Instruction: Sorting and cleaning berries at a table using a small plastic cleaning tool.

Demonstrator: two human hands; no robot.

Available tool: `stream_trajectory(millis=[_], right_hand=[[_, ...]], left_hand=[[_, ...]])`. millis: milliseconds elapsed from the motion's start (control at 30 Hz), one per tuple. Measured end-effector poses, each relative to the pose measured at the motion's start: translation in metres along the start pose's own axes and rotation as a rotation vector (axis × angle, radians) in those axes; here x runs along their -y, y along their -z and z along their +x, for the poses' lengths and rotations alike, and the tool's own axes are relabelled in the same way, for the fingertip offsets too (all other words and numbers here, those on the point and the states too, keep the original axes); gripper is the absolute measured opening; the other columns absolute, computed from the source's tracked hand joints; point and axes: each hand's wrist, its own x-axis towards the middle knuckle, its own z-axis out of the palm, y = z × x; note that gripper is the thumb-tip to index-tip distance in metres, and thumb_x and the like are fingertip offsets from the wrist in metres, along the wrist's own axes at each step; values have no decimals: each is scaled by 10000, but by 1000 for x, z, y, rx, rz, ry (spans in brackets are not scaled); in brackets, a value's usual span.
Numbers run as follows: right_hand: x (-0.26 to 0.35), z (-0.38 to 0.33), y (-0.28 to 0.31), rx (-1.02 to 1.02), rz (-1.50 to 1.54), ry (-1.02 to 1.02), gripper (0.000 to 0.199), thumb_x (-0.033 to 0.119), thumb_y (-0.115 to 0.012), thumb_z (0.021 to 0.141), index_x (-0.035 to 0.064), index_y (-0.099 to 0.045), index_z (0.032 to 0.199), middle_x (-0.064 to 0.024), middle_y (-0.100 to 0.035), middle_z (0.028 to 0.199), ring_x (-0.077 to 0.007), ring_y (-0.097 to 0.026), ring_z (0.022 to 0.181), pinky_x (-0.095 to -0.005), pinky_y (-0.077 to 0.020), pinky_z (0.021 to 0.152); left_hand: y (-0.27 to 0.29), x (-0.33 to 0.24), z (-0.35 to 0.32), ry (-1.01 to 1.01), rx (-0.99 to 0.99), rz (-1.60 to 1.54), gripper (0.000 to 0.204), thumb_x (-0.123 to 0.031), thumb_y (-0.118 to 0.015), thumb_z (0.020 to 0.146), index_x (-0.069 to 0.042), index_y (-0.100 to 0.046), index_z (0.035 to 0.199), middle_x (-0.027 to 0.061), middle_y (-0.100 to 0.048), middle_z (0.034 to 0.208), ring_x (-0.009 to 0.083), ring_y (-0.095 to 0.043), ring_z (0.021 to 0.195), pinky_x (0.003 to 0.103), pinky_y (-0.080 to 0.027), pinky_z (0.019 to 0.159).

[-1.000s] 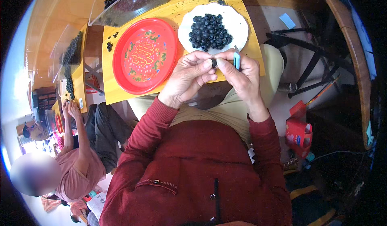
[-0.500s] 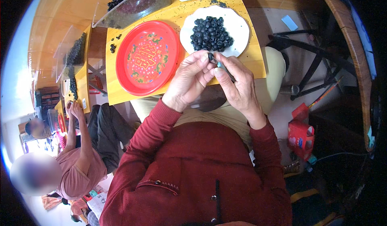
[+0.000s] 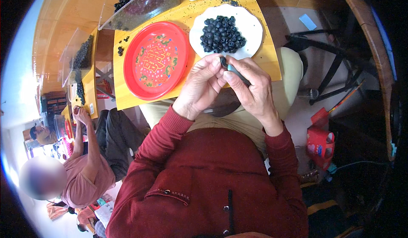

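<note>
A single dark blueberry-like fruit sat at the meeting of both hands, just in front of the plate's near rim. The left hand had its thumb and forefinger closed on it in a narrow pinch. The right hand gripped a slim teal-handled tool, its fingers closed round the handle. A second earlier that tool had pointed up and away from the fruit; now it was angled in, its front end against or very near it, contact being too small to confirm. That suggested the work had passed from positioning to working on the fruit itself.

Beyond the hands, a pile of similar fruit lay on the white scalloped plate. Left of it, the red oval tray lay on the yellow wooden surface, holding no fruit.
</note>
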Motion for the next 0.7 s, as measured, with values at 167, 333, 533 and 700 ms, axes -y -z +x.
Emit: stream_trajectory(millis=[167,333,533,700], right_hand=[[-2,-2,1,-30,22,-1,334,228,-651,922,-16,-653,1150,-159,-673,902,-287,-678,810,-353,-516,708],[-2,-5,4,-17,62,-47,342,218,-661,912,-20,-655,1157,-160,-674,859,-278,-678,781,-344,-510,683],[2,-6,10,-34,117,-152,344,219,-643,931,-41,-657,1155,-194,-705,956,-251,-699,848,-334,-527,750],[-9,-2,33,-154,199,-255,383,248,-643,950,-58,-644,1180,-182,-713,1033,-164,-659,938,-292,-510,832]], left_hand=[[-4,3,-1,-30,8,46,150,-115,-587,966,-46,-619,1095,63,-675,1017,147,-652,895,295,-560,815],[-10,4,-2,-87,13,99,133,-108,-592,963,-40,-627,1072,65,-673,1013,142,-647,886,303,-556,818],[-17,0,-4,-129,99,136,134,-103,-598,959,-32,-627,1069,68,-668,1002,147,-641,873,320,-554,837],[-25,-3,-6,-135,194,187,134,-129,-627,944,-52,-623,1054,63,-636,978,157,-613,890,357,-553,864]])
